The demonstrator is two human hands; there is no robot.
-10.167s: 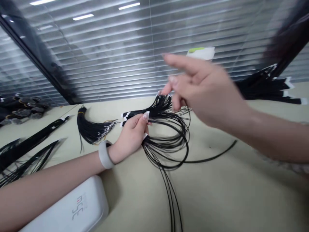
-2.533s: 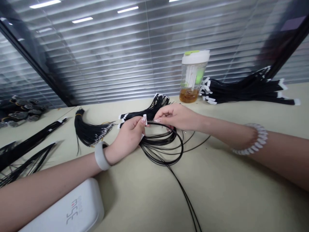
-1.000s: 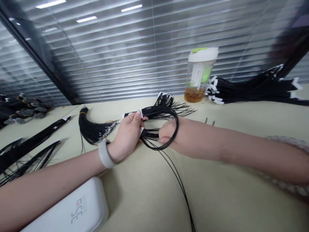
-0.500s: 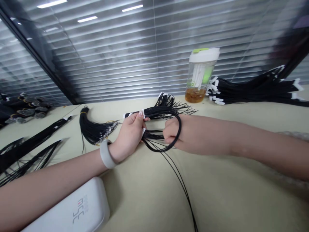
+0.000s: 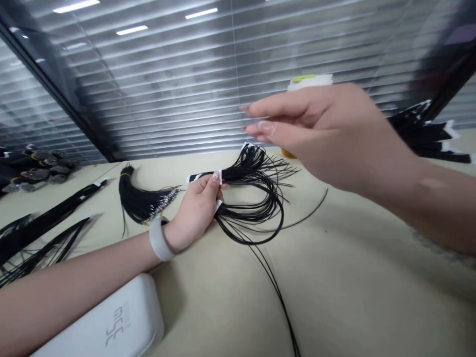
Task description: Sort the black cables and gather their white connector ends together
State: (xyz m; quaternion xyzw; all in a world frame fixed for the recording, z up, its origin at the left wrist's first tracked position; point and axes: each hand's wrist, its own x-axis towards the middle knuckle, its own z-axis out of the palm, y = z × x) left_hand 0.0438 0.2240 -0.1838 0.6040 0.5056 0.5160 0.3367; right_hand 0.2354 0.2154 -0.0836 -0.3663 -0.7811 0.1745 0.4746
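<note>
A looped bundle of thin black cables point(image 5: 256, 212) with white tags lies low over the table, and my left hand point(image 5: 199, 201) pinches it at the tagged part. The loop curves out to the right of my fingers, its loose wire ends fanning at the back. A few strands trail down toward the front edge, and one strand sticks out to the right. Raised above the table, my right hand point(image 5: 316, 126) is empty, with thumb and fingers apart. It hides most of a drink bottle point(image 5: 310, 82), leaving its white lid with a green tab showing.
Left of my hand lies a tied black cable bundle point(image 5: 136, 201) with metal tips. More black cables point(image 5: 48, 210) lie further left. A white case point(image 5: 122, 317) sits under my left forearm. White-tagged cables point(image 5: 427, 131) are at the back right, before window blinds point(image 5: 178, 89).
My right hand has come out of the cable loop and lifted up and to the right, its fingers opening. The loop has spread into separate strands. My left hand keeps its hold.
</note>
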